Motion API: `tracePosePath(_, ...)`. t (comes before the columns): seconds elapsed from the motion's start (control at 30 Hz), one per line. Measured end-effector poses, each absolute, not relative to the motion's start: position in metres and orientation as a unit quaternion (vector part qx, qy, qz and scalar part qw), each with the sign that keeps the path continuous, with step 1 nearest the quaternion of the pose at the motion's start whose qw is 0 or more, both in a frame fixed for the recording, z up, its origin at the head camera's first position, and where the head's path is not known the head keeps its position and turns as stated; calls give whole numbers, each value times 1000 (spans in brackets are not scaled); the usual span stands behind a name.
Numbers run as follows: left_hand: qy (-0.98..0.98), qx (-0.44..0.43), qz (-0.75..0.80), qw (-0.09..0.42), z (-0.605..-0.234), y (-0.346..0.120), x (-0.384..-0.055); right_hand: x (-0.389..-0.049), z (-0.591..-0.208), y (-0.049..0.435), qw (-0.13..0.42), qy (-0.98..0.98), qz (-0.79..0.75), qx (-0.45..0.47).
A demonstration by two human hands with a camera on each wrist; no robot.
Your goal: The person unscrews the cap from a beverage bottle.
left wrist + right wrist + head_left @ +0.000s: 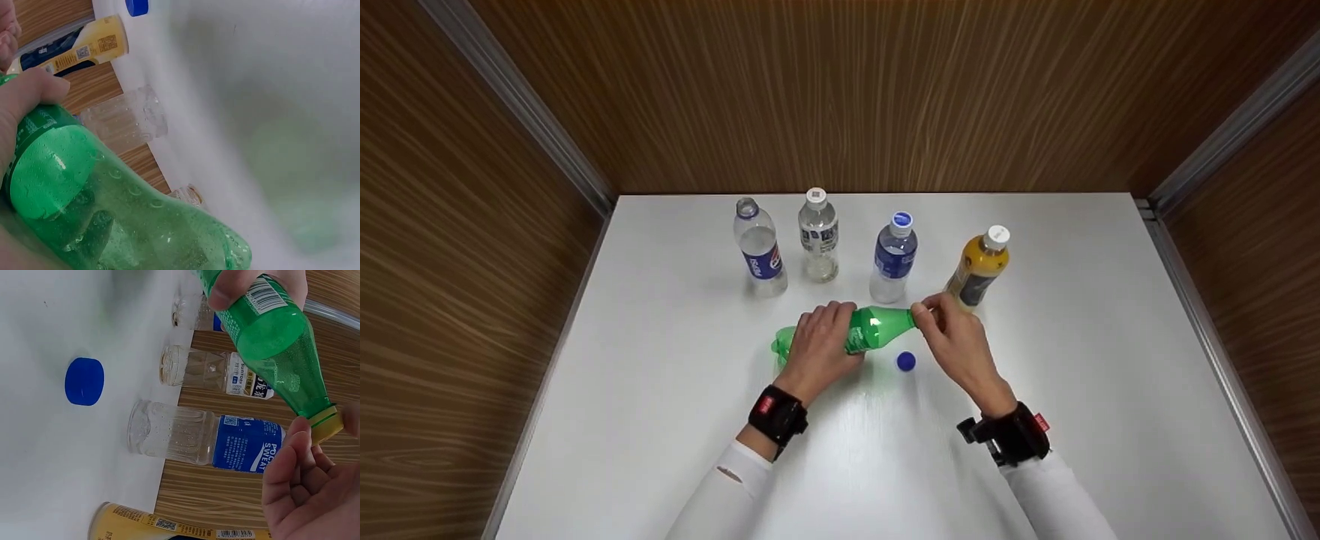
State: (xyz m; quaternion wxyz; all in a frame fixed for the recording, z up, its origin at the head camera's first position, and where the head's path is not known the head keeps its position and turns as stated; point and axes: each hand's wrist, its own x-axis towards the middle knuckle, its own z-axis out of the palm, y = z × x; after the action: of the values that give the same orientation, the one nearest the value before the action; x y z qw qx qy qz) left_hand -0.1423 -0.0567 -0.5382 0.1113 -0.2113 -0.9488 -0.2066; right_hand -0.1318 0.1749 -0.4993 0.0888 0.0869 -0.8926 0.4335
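My left hand (823, 345) grips a green plastic bottle (877, 328) round its middle and holds it lying sideways above the white table. The bottle's neck points right, toward my right hand (958, 341). In the right wrist view the thumb and fingers of that hand pinch the yellow cap (327, 424) on the bottle's mouth. Below the neck a loose blue cap (906, 361) lies on the table. Seen in the left wrist view, the bottle's base (225, 247) sticks out past the left hand, with droplets inside the green plastic.
Behind the hands stand a Pepsi bottle (761, 251) with an uncapped mouth, a clear bottle (819, 240) with a white cap, a blue-labelled Pocari Sweat bottle (894, 259) and a yellow bottle (979, 268), close by the right hand. Wood-grain panels (840, 97) enclose the table.
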Motion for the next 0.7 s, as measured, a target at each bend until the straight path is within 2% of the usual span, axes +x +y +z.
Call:
tracePosePath(0.1, -949, -208, -209, 114, -538, -55, -141, -132, -499, 174, 100, -890, 436, 92)
tracePosePath(0.7, -941, -198, -275, 17, -533, -57, -142, -132, -499, 173, 142, -881, 425, 152)
